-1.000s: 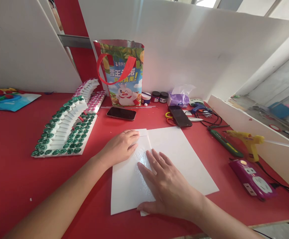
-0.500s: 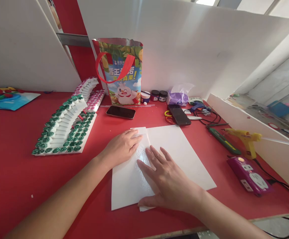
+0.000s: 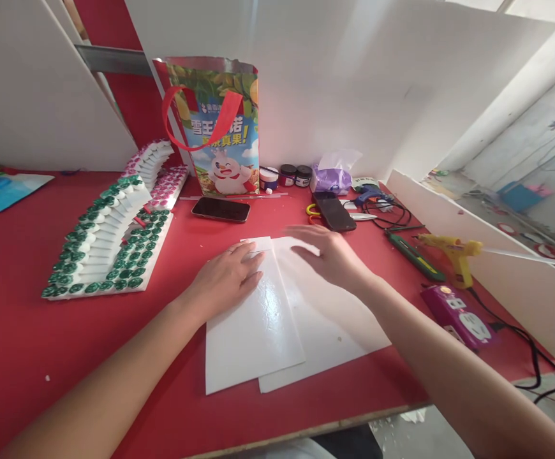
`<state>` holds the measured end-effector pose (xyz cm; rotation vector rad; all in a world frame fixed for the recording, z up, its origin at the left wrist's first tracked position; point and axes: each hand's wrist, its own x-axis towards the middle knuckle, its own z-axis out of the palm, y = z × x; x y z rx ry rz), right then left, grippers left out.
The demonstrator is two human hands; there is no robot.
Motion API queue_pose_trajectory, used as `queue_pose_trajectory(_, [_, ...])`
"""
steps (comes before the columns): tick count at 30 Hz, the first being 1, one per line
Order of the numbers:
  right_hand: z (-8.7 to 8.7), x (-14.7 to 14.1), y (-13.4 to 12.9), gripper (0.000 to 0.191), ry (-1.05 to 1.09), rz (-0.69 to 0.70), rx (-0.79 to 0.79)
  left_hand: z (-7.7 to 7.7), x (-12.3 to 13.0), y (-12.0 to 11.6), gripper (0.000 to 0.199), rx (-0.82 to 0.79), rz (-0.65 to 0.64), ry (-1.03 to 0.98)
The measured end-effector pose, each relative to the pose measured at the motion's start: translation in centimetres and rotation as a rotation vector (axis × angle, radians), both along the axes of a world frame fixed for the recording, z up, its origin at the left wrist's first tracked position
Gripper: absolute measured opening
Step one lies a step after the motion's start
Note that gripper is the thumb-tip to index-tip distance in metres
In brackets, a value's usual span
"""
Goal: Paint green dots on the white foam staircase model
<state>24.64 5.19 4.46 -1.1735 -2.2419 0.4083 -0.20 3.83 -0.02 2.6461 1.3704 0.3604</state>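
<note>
My left hand [image 3: 229, 278] lies flat on the far left part of a glossy white board [image 3: 253, 347], fingers stretched toward its far end. Beneath that board, and sticking out to its right, is a second white board [image 3: 339, 319]. A narrow white piece [image 3: 261, 244] shows at the far end beside my left fingertips. My right hand [image 3: 328, 252] hovers over the far side of the second board, its fingers extended and holding nothing, with the forearm crossing the board's right side.
Green-and-white [image 3: 110, 248] and pink-and-white [image 3: 162, 182] stepped crafts stand left. Behind are a printed bag [image 3: 222, 140], a phone [image 3: 221, 209], paint jars [image 3: 288, 175] and tissues [image 3: 331, 180]. Rightward lie another phone [image 3: 335, 211], scissors [image 3: 364, 217], a green cutter [image 3: 415, 256], a yellow glue gun [image 3: 457, 255] and a purple box [image 3: 457, 319].
My right hand has lifted off the glossy board and moved away toward its far right. My left hand stays on the board. The whole view has shifted slightly.
</note>
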Motion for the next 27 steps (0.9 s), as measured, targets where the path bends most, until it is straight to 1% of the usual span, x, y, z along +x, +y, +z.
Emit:
queue_pose_trajectory(1, [0.0,-0.8,0.0,0.036,-0.058,0.072,0.009,0.0,0.0,0.0,0.046,-0.003,0.004,0.005])
queue_pose_trajectory(2, [0.0,-1.5,-0.1,0.037,-0.113,0.107,0.016,-0.1,0.0,0.0,0.047,-0.004,0.006,0.009])
queue_pose_trajectory(4, [0.0,-2.5,-0.4,0.044,-0.186,0.105,0.042,-0.1,0.0,0.0,0.047,-0.003,0.003,0.011])
queue_pose_trajectory(7, [0.0,-2.9,-0.6,0.055,-0.236,0.082,0.049,-0.2,0.1,0.0,0.046,0.008,-0.002,0.01])
queue_pose_trajectory(11, [-0.3,-2.9,0.6,0.061,-0.234,0.092,-0.014,-0.3,0.1,0.0,0.044,0.039,-0.011,-0.014])
queue_pose_trajectory(14, [-0.9,-3.0,1.6,0.069,-0.261,0.117,-0.098,-0.2,0.1,0.1,0.043,0.055,-0.018,-0.034])
queue_pose_trajectory(16, [-1.5,-3.0,2.0,0.069,-0.308,0.137,-0.165,-0.1,0.1,0.1,0.041,0.057,-0.03,-0.046])
queue_pose_trajectory(20, [-2.3,-2.7,2.4,0.059,-0.392,0.145,-0.268,0.0,0.0,0.1,0.037,0.053,-0.047,-0.067])
queue_pose_trajectory(24, [-2.1,-2.7,2.6,0.061,-0.416,0.158,-0.303,0.2,0.1,-0.1,0.04,0.043,-0.033,-0.076])
queue_pose_trajectory(27, [-1.8,-2.7,2.7,0.061,-0.413,0.161,-0.314,0.3,0.2,-0.4,0.043,0.047,-0.033,-0.046])
